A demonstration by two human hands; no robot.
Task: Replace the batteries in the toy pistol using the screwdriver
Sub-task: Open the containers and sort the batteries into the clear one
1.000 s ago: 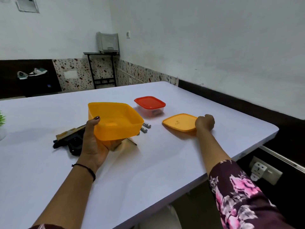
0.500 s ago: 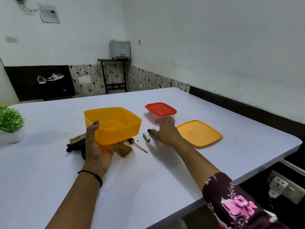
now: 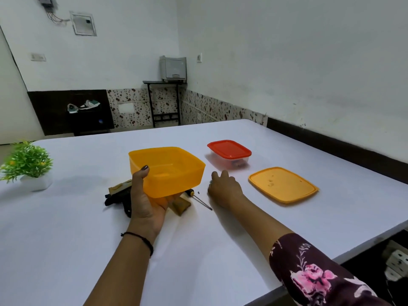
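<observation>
the left hand (image 3: pixel 145 202) is clamped on the orange tub (image 3: pixel 166 170), thumb over the near wall, palm under the base, holding it lifted and tilted above the table (image 3: pixel 66 250). the right hand (image 3: pixel 224 187) lies palm down on the table just right of the screwdriver (image 3: pixel 199 198), fingers curled over something small; whether it grips anything i cannot tell. the pistol (image 3: pixel 118 195) lies on the table behind the left hand, partly hidden by it and the tub, with a tan piece (image 3: pixel 181 205) beside it under the tub.

the step looks like clearing the tub and gathering the small parts. best to set the tub down flat to the far left, away from the pistol, so both hands are free, and to keep whatever the right hand covers from rolling.

the orange lid (image 3: pixel 283 184) lies flat to the right, near the table's right edge; the red-lidded box (image 3: pixel 229 153) sits behind it. a plant (image 3: pixel 27 164) stands at far left. the near half of the table offers wide room; the near right edge drops off close to the right forearm, so small parts belong nearer the middle.
</observation>
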